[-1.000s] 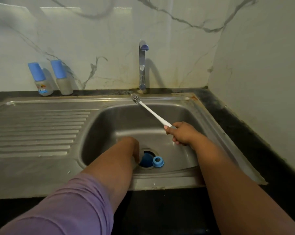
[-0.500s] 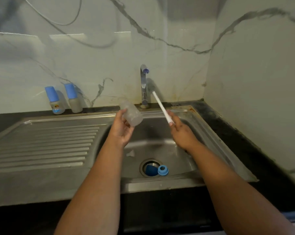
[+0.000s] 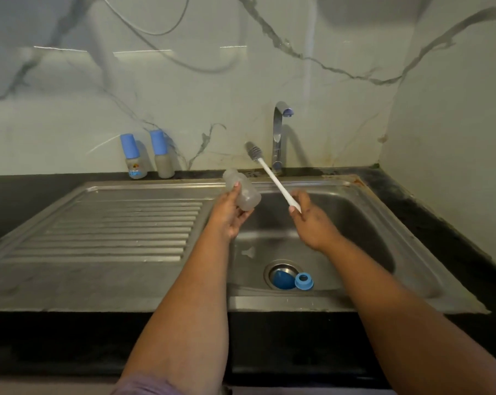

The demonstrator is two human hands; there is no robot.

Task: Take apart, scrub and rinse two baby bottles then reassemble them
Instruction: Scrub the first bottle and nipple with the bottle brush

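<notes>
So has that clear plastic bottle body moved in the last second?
Yes. The clear plastic bottle body, gripped by the left hand, has come up from near the sink drain to faucet height.

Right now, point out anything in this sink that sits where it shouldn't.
The blue cap lies over the drain of the sink, partly blocking it, with the blue collar ring beside it. Rust-coloured staining marks the sink's back right corner.

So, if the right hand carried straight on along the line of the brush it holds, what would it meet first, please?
Probably the tap: the right hand aims the brush up-left toward its base, though depth is unclear.
</notes>
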